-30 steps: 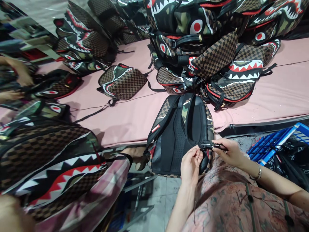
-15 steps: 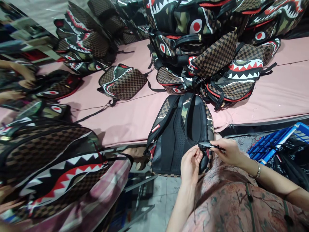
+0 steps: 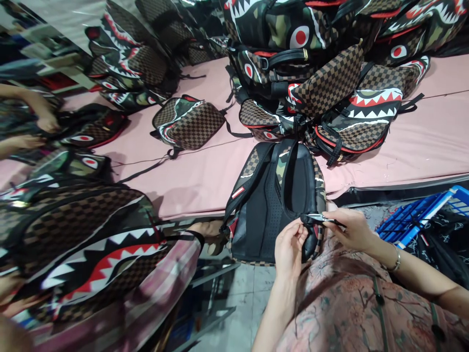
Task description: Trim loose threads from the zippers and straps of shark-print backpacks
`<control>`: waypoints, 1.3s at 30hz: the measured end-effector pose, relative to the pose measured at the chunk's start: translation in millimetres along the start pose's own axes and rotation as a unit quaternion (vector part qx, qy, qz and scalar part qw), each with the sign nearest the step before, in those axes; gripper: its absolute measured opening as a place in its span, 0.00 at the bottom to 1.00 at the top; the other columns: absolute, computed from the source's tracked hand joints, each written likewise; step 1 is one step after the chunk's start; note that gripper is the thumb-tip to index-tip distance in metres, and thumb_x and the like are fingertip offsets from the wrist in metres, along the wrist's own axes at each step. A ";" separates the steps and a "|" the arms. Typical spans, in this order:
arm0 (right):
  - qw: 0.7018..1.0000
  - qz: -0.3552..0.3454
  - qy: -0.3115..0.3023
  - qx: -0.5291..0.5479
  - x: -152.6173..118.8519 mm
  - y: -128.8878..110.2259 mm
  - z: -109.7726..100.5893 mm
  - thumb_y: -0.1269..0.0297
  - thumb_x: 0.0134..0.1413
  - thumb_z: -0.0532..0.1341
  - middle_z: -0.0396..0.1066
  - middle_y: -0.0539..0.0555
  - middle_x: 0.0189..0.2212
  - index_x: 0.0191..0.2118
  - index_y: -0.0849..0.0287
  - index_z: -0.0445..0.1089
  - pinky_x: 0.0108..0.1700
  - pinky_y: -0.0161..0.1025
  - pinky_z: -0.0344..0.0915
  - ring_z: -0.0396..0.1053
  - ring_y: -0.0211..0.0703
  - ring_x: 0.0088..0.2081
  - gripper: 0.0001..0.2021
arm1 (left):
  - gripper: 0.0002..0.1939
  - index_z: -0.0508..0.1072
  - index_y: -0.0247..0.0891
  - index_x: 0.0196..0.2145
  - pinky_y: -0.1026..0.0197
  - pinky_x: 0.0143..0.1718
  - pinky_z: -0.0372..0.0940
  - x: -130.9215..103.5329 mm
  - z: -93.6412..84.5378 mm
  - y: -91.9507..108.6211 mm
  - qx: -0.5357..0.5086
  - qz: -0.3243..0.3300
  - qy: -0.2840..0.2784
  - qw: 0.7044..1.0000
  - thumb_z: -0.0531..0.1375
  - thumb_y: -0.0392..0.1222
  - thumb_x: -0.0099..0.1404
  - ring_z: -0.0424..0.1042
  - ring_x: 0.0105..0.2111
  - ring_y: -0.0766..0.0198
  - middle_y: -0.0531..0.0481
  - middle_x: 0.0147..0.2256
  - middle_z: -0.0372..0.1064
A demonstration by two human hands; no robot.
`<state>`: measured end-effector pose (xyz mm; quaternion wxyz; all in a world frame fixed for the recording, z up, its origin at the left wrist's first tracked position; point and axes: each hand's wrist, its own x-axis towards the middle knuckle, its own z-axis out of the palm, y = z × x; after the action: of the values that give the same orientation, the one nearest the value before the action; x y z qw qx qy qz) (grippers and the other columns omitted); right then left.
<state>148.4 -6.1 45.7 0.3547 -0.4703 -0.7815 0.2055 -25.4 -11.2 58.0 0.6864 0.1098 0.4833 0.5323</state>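
Observation:
A backpack leans against the table edge before me, its black padded back facing up, with checkered and camouflage sides. My right hand is closed around small thread snips, whose metal blades point left. Their tips are at the lower end of the right shoulder strap. My left hand is closed, thumb and fingers pinched at that strap end. Whether a loose thread lies between the fingers is too small to tell.
A pink-covered table bears piled shark-mouth backpacks and a small checkered bag. At left, another person's plaid sleeve is beside a large backpack. Another person's hands work farther back. A blue crate stands at right.
The view has shifted slightly. The snips and my right hand have moved a little to the right, while my left hand keeps its pinch in nearly the same place.

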 end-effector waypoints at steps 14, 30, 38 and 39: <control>0.979 0.120 0.053 0.158 1.1 -1.8 2.3 0.61 0.55 0.56 0.71 0.53 0.33 0.39 0.58 0.68 0.32 0.34 0.64 0.68 0.40 0.33 0.09 | 0.19 0.66 0.33 0.19 0.71 0.20 0.54 12.1 -0.2 -10.0 0.034 0.018 0.057 0.998 0.68 0.50 0.44 0.57 0.16 0.76 0.59 0.15 0.56; 0.978 0.101 0.027 0.183 -9.1 -5.0 3.8 0.62 0.56 0.56 0.73 0.53 0.34 0.43 0.58 0.68 0.34 0.35 0.65 0.69 0.40 0.33 0.11 | 0.12 0.76 0.36 0.30 0.65 0.38 0.60 14.6 -13.7 -25.0 0.102 0.109 -0.034 0.988 0.68 0.42 0.46 0.65 0.32 0.68 0.52 0.30 0.68; 0.993 0.034 0.010 0.110 -6.7 -3.4 7.3 0.63 0.55 0.57 0.73 0.55 0.37 0.43 0.57 0.69 0.39 0.37 0.65 0.70 0.42 0.38 0.10 | 0.10 0.77 0.36 0.29 0.67 0.34 0.58 14.2 -14.7 -26.1 0.196 0.204 -0.035 0.959 0.66 0.42 0.48 0.62 0.29 0.69 0.53 0.27 0.62; 0.994 0.028 0.008 0.106 -6.1 -3.1 7.6 0.63 0.55 0.57 0.74 0.55 0.36 0.43 0.58 0.69 0.38 0.37 0.65 0.70 0.42 0.37 0.10 | 0.10 0.77 0.36 0.29 0.67 0.33 0.58 14.1 -15.1 -26.3 0.197 0.203 -0.033 0.959 0.66 0.43 0.48 0.61 0.29 0.69 0.53 0.27 0.62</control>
<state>142.8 -12.9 40.5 0.4026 -0.4533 -0.7390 0.2937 -21.2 -15.7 25.1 0.5442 0.3563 0.5227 0.5510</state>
